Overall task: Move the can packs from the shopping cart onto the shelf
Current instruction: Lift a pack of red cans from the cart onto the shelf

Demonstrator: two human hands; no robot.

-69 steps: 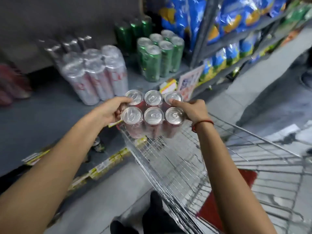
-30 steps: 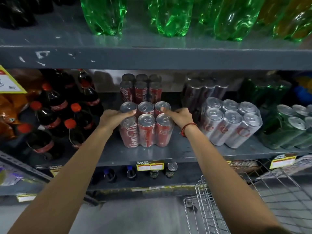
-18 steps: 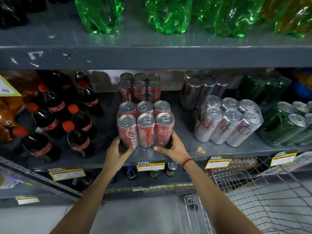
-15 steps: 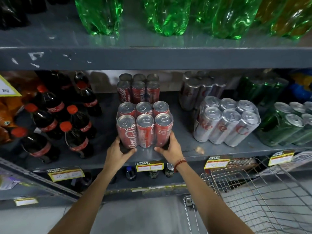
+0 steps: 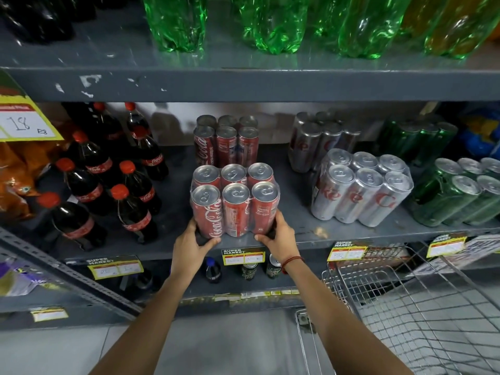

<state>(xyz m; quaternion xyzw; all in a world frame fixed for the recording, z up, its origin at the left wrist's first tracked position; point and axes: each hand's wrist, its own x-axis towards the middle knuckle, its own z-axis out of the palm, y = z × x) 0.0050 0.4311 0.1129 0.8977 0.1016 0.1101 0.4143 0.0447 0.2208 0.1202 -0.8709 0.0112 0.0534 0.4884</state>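
Note:
A shrink-wrapped pack of red cola cans (image 5: 234, 201) stands upright at the front of the grey middle shelf (image 5: 308, 234). My left hand (image 5: 193, 244) cups its lower left corner and my right hand (image 5: 278, 236) its lower right corner, both pressed against the base. Behind it stands another red can pack (image 5: 226, 143). The wire shopping cart (image 5: 411, 315) is at the lower right; the part of its basket in view holds no packs.
Silver can packs (image 5: 361, 189) and green can packs (image 5: 457, 196) stand to the right, cola bottles (image 5: 108, 180) to the left. Green plastic bottles (image 5: 270, 23) fill the shelf above. Price tags (image 5: 243, 257) line the shelf edge. Small bottles and cans sit on the shelf below.
The red pack went from above the cart onto the middle shelf. My hands dropped from its top to its lower corners and nudged it slightly inward.

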